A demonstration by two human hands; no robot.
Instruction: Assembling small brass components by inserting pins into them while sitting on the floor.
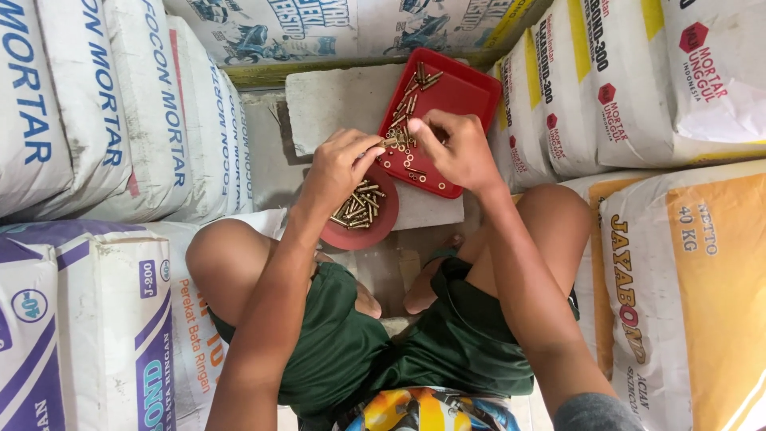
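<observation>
My left hand [339, 165] and my right hand [453, 148] meet over the near edge of a red rectangular tray [459, 92], together pinching a small brass bolt [393, 142] between the fingertips. Loose brass bolts and small washers lie scattered in the tray. Just below my left hand sits a round red lid [375, 229] heaped with several brass bolts. Both tray and lid rest on a pale grey block [331, 100] in front of my knees.
Stacked white and yellow sacks of mortar wall in the spot on the left [96, 104], right [686, 263] and back. My bare knees [215, 255] and green shorts fill the foreground; concrete floor shows between my legs.
</observation>
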